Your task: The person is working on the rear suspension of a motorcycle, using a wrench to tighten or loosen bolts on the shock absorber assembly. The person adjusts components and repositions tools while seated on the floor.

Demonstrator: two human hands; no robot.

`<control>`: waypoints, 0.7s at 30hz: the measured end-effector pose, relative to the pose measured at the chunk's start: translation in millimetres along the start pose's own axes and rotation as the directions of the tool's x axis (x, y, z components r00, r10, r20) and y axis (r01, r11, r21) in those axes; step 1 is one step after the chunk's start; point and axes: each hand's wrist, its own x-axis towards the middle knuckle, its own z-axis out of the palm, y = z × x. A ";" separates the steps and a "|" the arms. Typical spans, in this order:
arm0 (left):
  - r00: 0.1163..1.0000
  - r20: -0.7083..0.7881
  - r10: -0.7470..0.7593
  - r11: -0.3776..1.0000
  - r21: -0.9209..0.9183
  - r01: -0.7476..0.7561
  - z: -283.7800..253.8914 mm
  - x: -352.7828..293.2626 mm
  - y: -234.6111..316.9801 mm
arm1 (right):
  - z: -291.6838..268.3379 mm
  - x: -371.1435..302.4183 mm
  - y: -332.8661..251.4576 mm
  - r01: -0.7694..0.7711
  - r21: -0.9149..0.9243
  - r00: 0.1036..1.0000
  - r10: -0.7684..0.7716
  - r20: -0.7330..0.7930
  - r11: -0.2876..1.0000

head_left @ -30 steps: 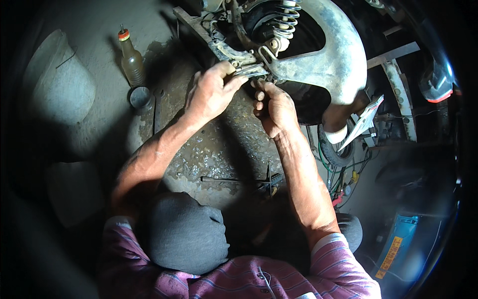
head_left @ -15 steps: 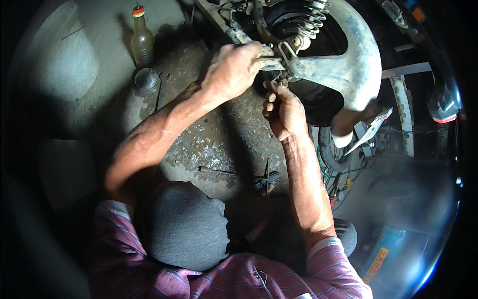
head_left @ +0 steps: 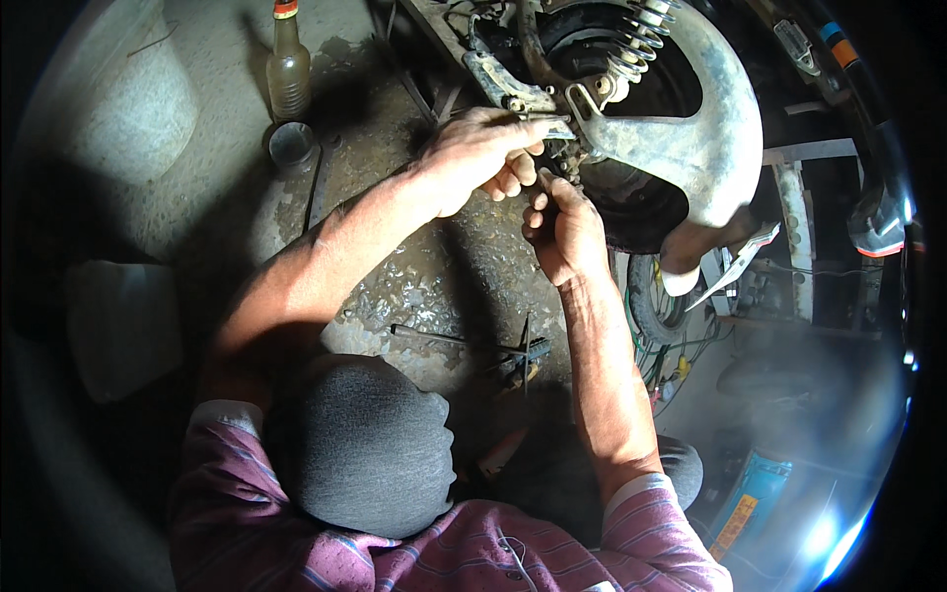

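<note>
A motorcycle's rear wheel (head_left: pixel 641 207) stands at the upper right, with a dull silver fender-like cover (head_left: pixel 725 128) around it and a coil-spring shock absorber (head_left: pixel 646 35) above. My left hand (head_left: pixel 478 158) is at the metal arm beside the wheel hub. Its forefinger stretches along a pale metal piece (head_left: pixel 560 128) and its other fingers curl under. Just below the hub's small bolts and fittings (head_left: pixel 570 163), my right hand (head_left: pixel 567 227) is closed, thumb against curled fingers. What either hand pinches is hidden or too small to make out.
A bottle (head_left: pixel 288 69), a small round tin (head_left: pixel 291 144) and a spanner (head_left: pixel 318 187) stand or lie at the upper left. A screwdriver-like rod (head_left: pixel 429 335) lies on the wet, stained floor (head_left: pixel 395 286). My grey-covered knee (head_left: pixel 365 444) rises in front. A blue box (head_left: pixel 755 498) is lower right.
My left hand has shifted down toward my right hand, and its curled fingers now show below the metal piece. My right hand stays almost in place. The view has shifted slightly.
</note>
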 end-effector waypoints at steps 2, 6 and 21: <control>0.975 -0.074 0.212 0.908 0.385 -0.168 -0.4 3.1 -4.4 | 1.2 0.0 0.0 -0.005 0.010 1.000 0.005 0.021 1.000; 0.811 0.003 0.585 0.413 0.860 -0.301 -3.9 6.6 -14.9 | 4.5 -1.7 0.4 -0.017 -0.037 1.000 0.018 0.023 0.999; 0.880 -0.168 0.445 0.794 0.528 -0.301 -2.2 11.0 17.7 | 2.3 -5.2 4.2 -0.024 -0.016 0.999 0.025 0.021 1.000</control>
